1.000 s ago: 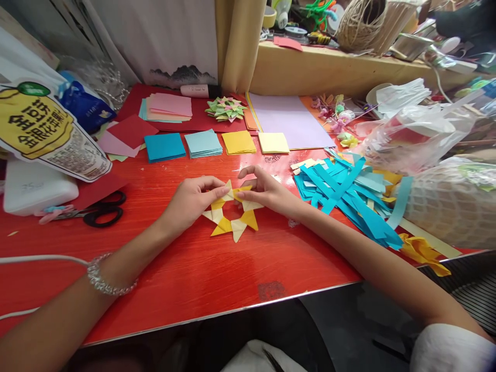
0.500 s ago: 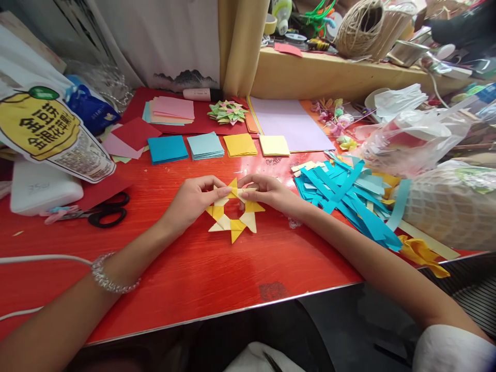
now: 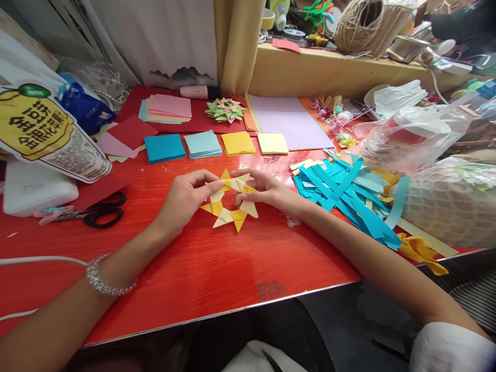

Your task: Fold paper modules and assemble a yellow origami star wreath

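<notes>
in from the front edge of the worktop [image 3: 217, 281], the round pointed paper ring [image 3: 237, 218] extends frontward from the fingers [image 3: 209, 189]: left hand [image 3: 182, 201] pinching its far-left side, right hand [image 3: 268, 191], slightly parted, gripping its far-right side, equally near.

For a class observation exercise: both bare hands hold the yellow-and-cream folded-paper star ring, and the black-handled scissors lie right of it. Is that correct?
Not quite: the head view shows the black-handled scissors lying left of the star ring. The rest stands.
</notes>
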### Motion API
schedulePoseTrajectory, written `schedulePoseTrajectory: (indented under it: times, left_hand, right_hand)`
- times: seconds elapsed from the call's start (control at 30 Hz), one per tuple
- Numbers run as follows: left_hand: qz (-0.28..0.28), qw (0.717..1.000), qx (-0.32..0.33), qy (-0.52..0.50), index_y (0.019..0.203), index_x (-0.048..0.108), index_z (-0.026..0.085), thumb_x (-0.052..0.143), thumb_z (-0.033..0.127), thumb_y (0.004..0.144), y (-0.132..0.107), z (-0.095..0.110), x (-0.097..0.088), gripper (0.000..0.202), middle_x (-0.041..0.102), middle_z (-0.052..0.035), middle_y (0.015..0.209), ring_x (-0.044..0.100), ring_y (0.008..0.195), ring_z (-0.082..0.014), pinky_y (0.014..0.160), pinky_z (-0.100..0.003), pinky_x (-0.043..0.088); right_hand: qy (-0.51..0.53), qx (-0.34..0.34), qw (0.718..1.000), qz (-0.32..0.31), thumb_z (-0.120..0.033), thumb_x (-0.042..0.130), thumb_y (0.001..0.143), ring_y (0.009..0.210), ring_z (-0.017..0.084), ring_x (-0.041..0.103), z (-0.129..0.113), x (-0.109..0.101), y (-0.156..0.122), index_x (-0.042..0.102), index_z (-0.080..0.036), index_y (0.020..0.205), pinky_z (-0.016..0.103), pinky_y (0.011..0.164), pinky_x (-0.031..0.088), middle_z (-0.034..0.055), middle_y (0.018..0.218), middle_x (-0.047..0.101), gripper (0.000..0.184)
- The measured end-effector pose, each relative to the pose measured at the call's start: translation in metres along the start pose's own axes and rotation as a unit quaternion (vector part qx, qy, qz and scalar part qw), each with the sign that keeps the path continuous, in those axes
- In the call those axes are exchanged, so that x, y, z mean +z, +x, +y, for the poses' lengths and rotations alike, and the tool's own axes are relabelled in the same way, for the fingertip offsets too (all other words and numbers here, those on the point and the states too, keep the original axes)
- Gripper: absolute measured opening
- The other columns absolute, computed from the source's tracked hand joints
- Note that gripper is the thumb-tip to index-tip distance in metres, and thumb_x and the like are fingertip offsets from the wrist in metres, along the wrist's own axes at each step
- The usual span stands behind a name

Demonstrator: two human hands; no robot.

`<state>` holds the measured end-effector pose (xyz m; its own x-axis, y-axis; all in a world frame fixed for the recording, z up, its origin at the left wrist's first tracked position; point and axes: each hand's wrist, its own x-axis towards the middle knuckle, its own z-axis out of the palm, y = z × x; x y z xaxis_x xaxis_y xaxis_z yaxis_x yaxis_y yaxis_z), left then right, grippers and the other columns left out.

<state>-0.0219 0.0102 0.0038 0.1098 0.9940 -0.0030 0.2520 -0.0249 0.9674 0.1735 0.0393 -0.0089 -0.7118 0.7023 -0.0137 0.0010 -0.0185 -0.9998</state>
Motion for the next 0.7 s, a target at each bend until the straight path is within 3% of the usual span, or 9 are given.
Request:
schedulePoseTrajectory:
  times: [0.13,0.23,0.3,0.43,0.53,0.7]
  left_hand:
    - [0.003,1.0,0.007,-0.03,0.081,0.062,0.018,0.063,0.036,0.072,0.0002,0.0015,0.0013,0.02,0.06,-0.0002,0.079,0.053,0.071,-0.0131,0.061,-0.021,0.041]
    - [-0.048,0.999,-0.005,-0.008,0.072,0.061,0.017,0.062,0.037,0.072,-0.0005,0.0025,0.002,0.02,0.055,0.0022,0.066,0.048,0.059,-0.0101,0.053,-0.021,0.035]
    - [-0.051,0.999,-0.006,0.005,0.064,0.057,0.016,0.062,0.038,0.073,-0.0005,0.0017,0.0015,0.024,0.048,0.0036,0.058,0.041,0.052,-0.0082,0.048,-0.021,0.03]
    - [-0.011,1.0,0.001,-0.018,0.067,0.06,0.016,0.063,0.037,0.072,0.0008,-0.0013,-0.0001,0.022,0.049,0.0031,0.06,0.042,0.053,-0.0085,0.049,-0.02,0.032]
    - [-0.032,0.999,-0.011,-0.025,0.072,0.062,0.016,0.064,0.038,0.071,0.001,-0.0018,-0.0004,0.022,0.053,0.0019,0.063,0.046,0.056,-0.01,0.05,-0.02,0.034]
    - [-0.049,0.999,-0.006,0.02,0.067,0.06,0.017,0.063,0.038,0.073,-0.0001,-0.0001,0.0,0.022,0.05,0.0033,0.06,0.042,0.053,-0.0082,0.048,-0.02,0.031]
  right_hand:
    - [-0.027,0.014,0.999,-0.008,-0.022,0.054,0.084,0.074,0.013,0.06,-0.0022,0.0002,-0.001,0.038,-0.019,0.126,0.024,0.064,0.047,0.0016,0.08,0.064,0.045]
    - [-0.038,0.024,0.999,-0.027,-0.022,0.054,0.085,0.077,0.014,0.061,-0.0046,0.0009,-0.0027,0.032,-0.02,0.131,0.026,0.067,0.048,0.0023,0.081,0.065,0.052]
    - [-0.041,0.031,0.998,-0.029,-0.023,0.054,0.084,0.081,0.015,0.061,-0.0051,0.0002,-0.0029,0.029,-0.02,0.133,0.028,0.071,0.048,0.0032,0.084,0.066,0.055]
    - [-0.037,0.036,0.999,0.009,-0.026,0.057,0.082,0.083,0.015,0.062,-0.0005,-0.0032,0.0001,0.041,-0.018,0.126,0.028,0.072,0.049,0.0036,0.086,0.066,0.048]
    - [-0.027,0.033,0.999,0.022,-0.027,0.055,0.083,0.081,0.015,0.062,0.0036,-0.0038,0.0024,0.05,-0.015,0.117,0.027,0.07,0.049,0.0041,0.086,0.066,0.037]
    - [-0.01,0.041,0.999,-0.008,-0.026,0.054,0.083,0.076,0.013,0.061,0.0029,-0.0015,0.0004,0.047,-0.016,0.12,0.024,0.064,0.047,0.0034,0.084,0.067,0.038]
